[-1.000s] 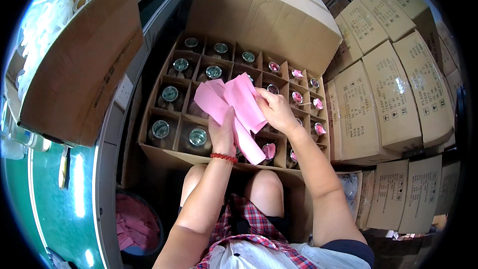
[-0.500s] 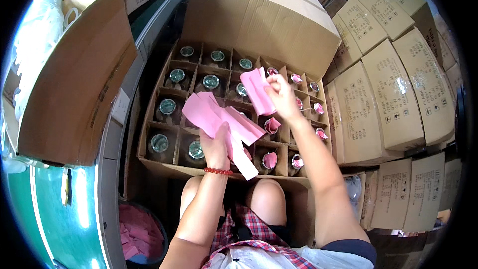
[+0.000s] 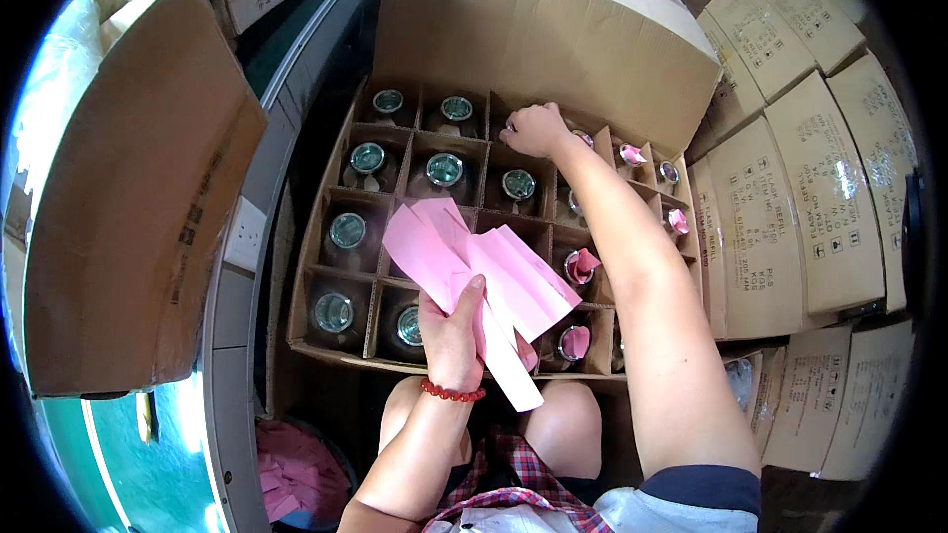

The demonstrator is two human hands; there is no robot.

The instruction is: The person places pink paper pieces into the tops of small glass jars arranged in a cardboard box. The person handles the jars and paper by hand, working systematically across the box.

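My left hand [image 3: 451, 341], with a red bead bracelet at the wrist, grips a loose stack of pink paper sheets [image 3: 513, 271] over the near middle of a divided carton [image 3: 538, 39]. The carton's cells hold clear glass bottles [image 3: 444, 169] standing upright, mouths up. Pink paper pokes from several bottle mouths on the right side, such as the one nearest the front [image 3: 574, 342]. Reaching to the far row, my right hand [image 3: 538, 130] has its fingers curled down over the third cell from the left. The hand hides its fingertips and whatever they hold.
Stacked closed cartons [image 3: 755, 227] line the right side. At left, a large open carton [image 3: 138, 197] stands on a green-topped table [image 3: 178, 454]. A bin of crumpled pink paper [image 3: 296, 474] sits low beside my legs. The divided carton's back flap stands up.
My right hand has moved away to the far row, and the pink sheet it held no longer shows in it. My left hand still holds the stack. The whole view has shifted slightly.
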